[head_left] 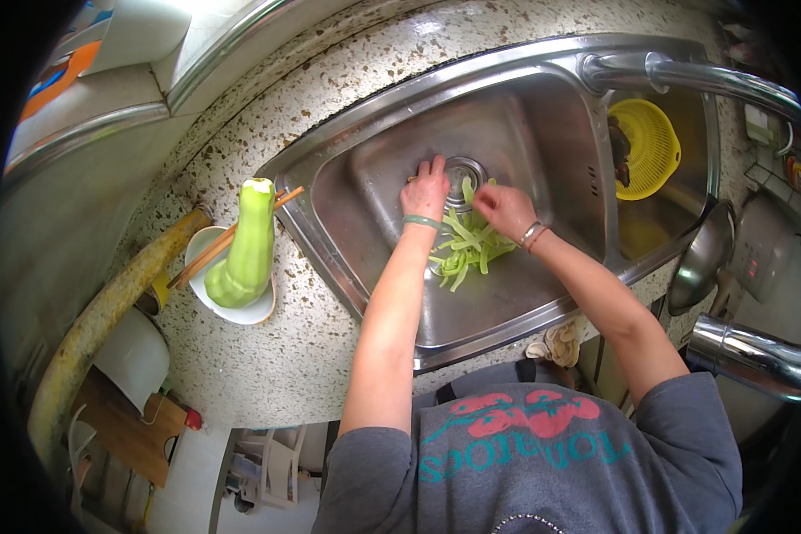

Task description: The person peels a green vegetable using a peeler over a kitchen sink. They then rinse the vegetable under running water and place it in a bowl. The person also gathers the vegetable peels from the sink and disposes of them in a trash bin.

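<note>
Both my hands are down inside the left basin of a steel sink (347,258). Fingers stretched out, my left hand (425,192) is open beside the round drain (462,182) and holds nothing visible. My right hand (505,212) is closed, its fingers pinched on a vegetable peel at the drain's near side. Below it a loose heap of pale green vegetable peels (468,247) lies on the basin floor; one strip reaches onto the drain. Left of the sink, a peeled light green gourd (247,258) leans upright in a white bowl (206,238), with chopsticks (291,198) beside it.
A yellow plastic colander (654,151) with something dark stands in the right basin. The faucet pipe (721,80) crosses above it. A metal pan (703,258) hangs right of the sink. Along the left lies a long yellowish gourd-like thing (107,320). A cloth (556,345) lies at the front edge.
</note>
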